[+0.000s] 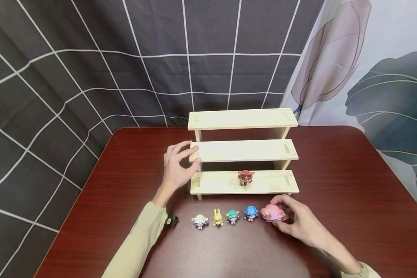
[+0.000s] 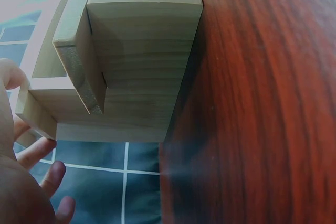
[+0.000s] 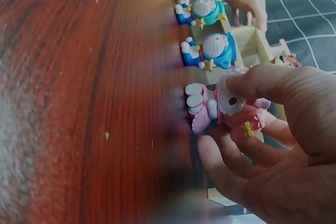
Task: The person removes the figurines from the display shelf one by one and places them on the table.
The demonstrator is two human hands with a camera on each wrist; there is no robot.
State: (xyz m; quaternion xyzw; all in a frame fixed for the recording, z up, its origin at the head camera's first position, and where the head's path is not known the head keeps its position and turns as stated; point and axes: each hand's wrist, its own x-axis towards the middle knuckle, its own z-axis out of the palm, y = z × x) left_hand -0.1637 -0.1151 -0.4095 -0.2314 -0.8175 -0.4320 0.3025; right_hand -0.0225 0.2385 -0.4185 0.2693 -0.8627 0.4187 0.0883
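My right hand (image 1: 307, 222) grips a pink figurine (image 1: 272, 212) at the right end of a row of small figurines on the table. In the right wrist view, the thumb presses the front of the pink figurine (image 3: 226, 98) and fingers curl behind it. My left hand (image 1: 178, 168) pinches the left end of the middle step of a three-tier wooden display stand (image 1: 243, 150). Thumb and fingers sit on the step's edges in the left wrist view. A red-brown figurine with dark glasses (image 1: 245, 177) stands on the stand's lowest step.
Left of the pink figurine are a blue figurine (image 1: 251, 213), a teal-hatted one (image 1: 232, 217), a yellow one (image 1: 217, 217) and a white-hatted one (image 1: 200, 221). A black item (image 1: 171, 220) is partly hidden by my left sleeve. A dark checked curtain (image 1: 159, 69) hangs behind the table.
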